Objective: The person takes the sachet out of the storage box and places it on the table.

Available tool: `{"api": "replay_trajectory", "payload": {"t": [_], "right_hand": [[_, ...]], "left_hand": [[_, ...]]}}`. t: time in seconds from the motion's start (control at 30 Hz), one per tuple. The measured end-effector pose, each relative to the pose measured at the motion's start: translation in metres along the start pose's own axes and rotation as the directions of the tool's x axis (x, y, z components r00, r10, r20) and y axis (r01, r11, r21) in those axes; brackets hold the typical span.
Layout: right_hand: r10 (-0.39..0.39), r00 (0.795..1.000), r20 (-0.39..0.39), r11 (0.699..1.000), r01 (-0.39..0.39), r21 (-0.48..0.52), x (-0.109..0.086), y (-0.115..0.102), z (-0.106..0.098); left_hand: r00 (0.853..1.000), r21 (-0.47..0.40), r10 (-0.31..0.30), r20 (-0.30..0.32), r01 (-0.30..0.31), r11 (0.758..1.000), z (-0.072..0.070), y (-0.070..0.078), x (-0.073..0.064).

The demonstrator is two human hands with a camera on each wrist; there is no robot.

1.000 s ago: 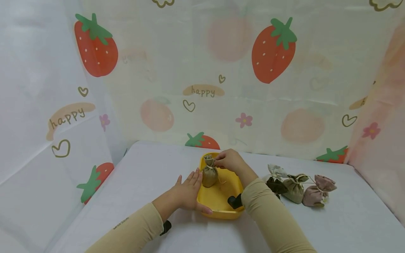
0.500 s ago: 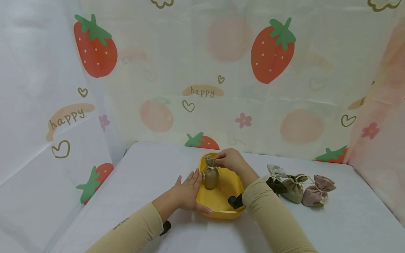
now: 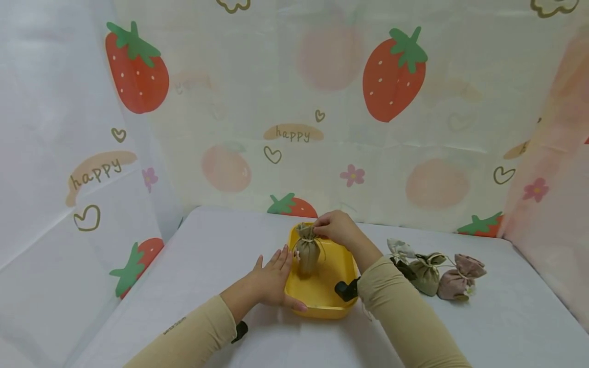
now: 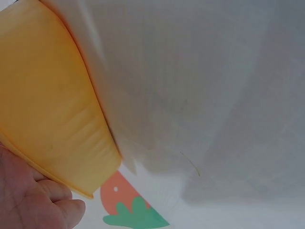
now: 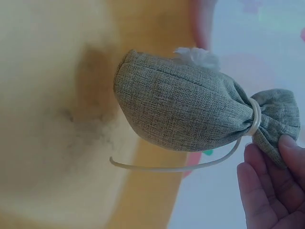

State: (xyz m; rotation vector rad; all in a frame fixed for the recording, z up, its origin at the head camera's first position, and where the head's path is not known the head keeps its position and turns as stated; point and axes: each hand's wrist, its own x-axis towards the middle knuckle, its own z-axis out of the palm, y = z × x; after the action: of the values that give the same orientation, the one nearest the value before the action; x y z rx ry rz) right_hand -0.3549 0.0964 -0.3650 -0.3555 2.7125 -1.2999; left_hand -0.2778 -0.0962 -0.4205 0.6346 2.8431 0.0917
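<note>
A greenish-tan drawstring pouch (image 3: 309, 255) hangs upright inside the yellow tray (image 3: 324, 312), near its left wall. My right hand (image 3: 337, 227) pinches the gathered neck between thumb and fingers, plain in the right wrist view, where the pouch's base is apart from its shadow on the tray floor. A pale cord (image 5: 190, 168) dangles from the tie, and a white flower-like trim (image 5: 198, 57) sits on the pouch's side. My left hand (image 3: 270, 279) rests along the tray's left side with straight fingers, its thumb by the front rim. In the left wrist view its fingertips touch the tray's edge.
Right of the tray stand a pale pouch (image 3: 399, 249) with a dark one (image 3: 405, 268) partly hidden by my right sleeve, an olive pouch (image 3: 426, 273) and a pink pouch (image 3: 458, 278). A printed strawberry curtain (image 3: 294, 163) closes the back of the white table (image 3: 230, 245).
My right hand has risen slightly, lifting the pouch, which earlier stood on the tray floor and leaned before straightening. The left hand keeps its place on the tray.
</note>
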Motion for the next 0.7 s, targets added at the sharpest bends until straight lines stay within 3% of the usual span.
{"api": "replay_trajectory", "payload": {"t": [0.27, 0.7], "right_hand": [[-0.014, 1.0, 0.012, 0.999, 0.014, 0.03, -0.009, -0.007, -0.014], [-0.109, 0.993, 0.032, 0.994, 0.109, 0.011, -0.032, -0.017, -0.045]], "left_hand": [[1.0, -0.003, 0.005, -0.003, -0.005, 1.0, 0.0, 0.0, 0.0], [1.0, 0.006, 0.006, -0.001, -0.006, 1.0, -0.001, 0.001, -0.001]]}}
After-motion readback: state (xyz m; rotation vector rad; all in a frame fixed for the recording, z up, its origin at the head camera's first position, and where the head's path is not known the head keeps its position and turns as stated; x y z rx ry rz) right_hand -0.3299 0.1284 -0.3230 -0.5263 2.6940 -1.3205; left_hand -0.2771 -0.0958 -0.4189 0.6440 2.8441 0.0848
